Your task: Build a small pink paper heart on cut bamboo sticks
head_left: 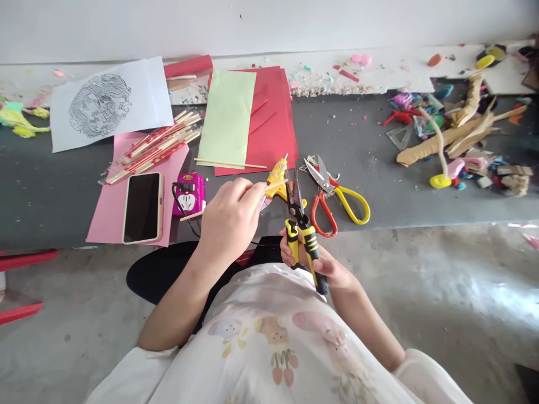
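My left hand (229, 216) pinches a thin wooden stick (275, 184) and holds its free end between the blades of black-and-yellow snips (300, 221). My right hand (326, 266) is closed round the snips' handles, just in front of my body. The stick's other end pokes out left of my left hand, near a small pink device (190, 193). Directly behind the blades lies a yellow glue gun (277, 174) on the dark table (63, 191).
Red-and-yellow scissors (337, 199) lie right of the snips. A phone (142, 206) rests on pink paper, with a bundle of sticks (154, 146), a dragon print (103, 104), green and red sheets (252, 115) behind. Craft clutter (458, 129) fills the right end.
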Demonstrator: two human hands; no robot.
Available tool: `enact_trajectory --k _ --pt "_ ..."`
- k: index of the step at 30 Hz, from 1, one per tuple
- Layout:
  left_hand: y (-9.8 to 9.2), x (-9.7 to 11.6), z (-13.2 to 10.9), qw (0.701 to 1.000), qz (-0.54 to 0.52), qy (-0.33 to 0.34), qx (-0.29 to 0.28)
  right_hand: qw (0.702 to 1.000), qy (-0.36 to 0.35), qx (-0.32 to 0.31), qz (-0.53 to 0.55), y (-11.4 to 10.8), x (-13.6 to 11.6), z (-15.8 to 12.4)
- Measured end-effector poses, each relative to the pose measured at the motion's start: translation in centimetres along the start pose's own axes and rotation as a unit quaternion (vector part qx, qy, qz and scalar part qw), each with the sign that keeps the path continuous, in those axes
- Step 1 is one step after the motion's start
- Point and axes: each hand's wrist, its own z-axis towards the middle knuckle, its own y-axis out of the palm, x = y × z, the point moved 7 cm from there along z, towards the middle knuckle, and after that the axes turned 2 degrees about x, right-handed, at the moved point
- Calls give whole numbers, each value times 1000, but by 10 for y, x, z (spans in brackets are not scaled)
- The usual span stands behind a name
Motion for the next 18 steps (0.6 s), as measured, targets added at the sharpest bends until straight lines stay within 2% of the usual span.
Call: enact_trajectory --k 6,18 --pt "-2 4 -1 999 33 15 5 999 31 -9 -42 -1 0 -1" --pt "-6 9 -4 998 49 33 -4 997 26 -3 -74 -3 -2 2"
